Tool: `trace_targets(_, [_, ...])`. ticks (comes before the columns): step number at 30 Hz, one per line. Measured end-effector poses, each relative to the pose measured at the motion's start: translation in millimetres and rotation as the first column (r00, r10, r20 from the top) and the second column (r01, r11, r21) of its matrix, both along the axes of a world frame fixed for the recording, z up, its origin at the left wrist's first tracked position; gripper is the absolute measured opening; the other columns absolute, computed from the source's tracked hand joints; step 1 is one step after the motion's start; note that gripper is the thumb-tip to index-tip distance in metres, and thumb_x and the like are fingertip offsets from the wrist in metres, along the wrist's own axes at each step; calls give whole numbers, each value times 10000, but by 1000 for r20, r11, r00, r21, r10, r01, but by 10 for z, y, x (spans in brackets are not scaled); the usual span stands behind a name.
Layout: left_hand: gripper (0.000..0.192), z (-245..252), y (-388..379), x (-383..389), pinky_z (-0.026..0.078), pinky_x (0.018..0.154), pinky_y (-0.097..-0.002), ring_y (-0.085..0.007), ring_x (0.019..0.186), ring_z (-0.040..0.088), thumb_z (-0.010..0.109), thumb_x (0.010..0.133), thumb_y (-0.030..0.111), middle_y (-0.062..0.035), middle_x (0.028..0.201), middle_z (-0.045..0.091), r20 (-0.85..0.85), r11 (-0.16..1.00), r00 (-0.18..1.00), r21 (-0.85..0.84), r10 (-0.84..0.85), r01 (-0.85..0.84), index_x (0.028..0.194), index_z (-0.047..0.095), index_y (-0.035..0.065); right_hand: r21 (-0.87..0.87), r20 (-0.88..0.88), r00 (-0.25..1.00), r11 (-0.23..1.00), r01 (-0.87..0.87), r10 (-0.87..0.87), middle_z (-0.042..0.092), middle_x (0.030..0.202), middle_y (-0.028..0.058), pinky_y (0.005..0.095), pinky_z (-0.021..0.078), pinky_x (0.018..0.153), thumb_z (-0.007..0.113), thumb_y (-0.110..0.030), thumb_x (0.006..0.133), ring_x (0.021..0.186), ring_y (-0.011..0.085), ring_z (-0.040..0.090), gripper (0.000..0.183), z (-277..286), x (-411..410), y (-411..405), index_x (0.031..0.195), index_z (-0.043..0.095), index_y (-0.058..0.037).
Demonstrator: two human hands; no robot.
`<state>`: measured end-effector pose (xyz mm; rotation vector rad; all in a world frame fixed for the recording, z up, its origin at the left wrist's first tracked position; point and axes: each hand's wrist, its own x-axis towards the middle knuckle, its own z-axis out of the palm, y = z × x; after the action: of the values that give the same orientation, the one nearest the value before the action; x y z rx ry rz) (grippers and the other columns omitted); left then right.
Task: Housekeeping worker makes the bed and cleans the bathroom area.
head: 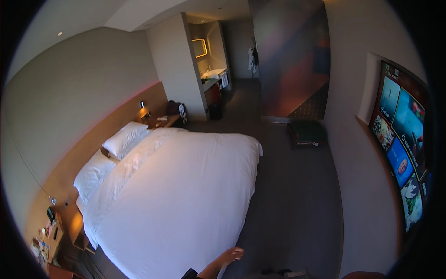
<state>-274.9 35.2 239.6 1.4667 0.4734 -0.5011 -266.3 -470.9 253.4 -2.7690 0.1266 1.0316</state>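
Note:
My left hand (234, 255) is low in the view, beside the near foot-end corner of a large bed. Its fingers are loosely curled together, and nothing shows in them. A dark band (190, 273) is around that arm near the bottom edge. The bed is made up with a smooth white duvet (174, 195), and I cannot tell whether the hand touches it. At the bottom right only a sliver of skin (364, 275) shows, perhaps my right arm; the right hand is out of view. Two white pillows (125, 137) (93, 172) lean at the wooden headboard (87, 136).
Dark carpet (292, 195) runs between the bed and a wall with a lit television (400, 139). A dark green case (306, 133) lies on the floor ahead. A cluttered bedside table (52, 240) stands left. A washbasin counter (212, 75) and waste bin (215, 111) are farther off.

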Motion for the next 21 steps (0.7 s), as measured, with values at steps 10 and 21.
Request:
trace_targets(10, [350,-506,-886,3293,424,836,-269,-136,986,529,524,894,245,-62,1100,530,317,935,946,-310,-72,175,1186,487,56,49,25,996,995,-82,81,558,1098,188,407,435,861,505,-284,836,1037,337,521,324,-260,3168,281,1060,573,-59])
trace_targets(21, [270,-509,86,4739,434,702,-240,-101,796,537,535,870,281,-10,924,553,-6,835,841,-117,540,-537,1062,545,91,403,302,934,862,-307,192,600,869,182,390,471,768,488,-230,855,827,331,590,271,539,7666,2639,1011,556,-20])
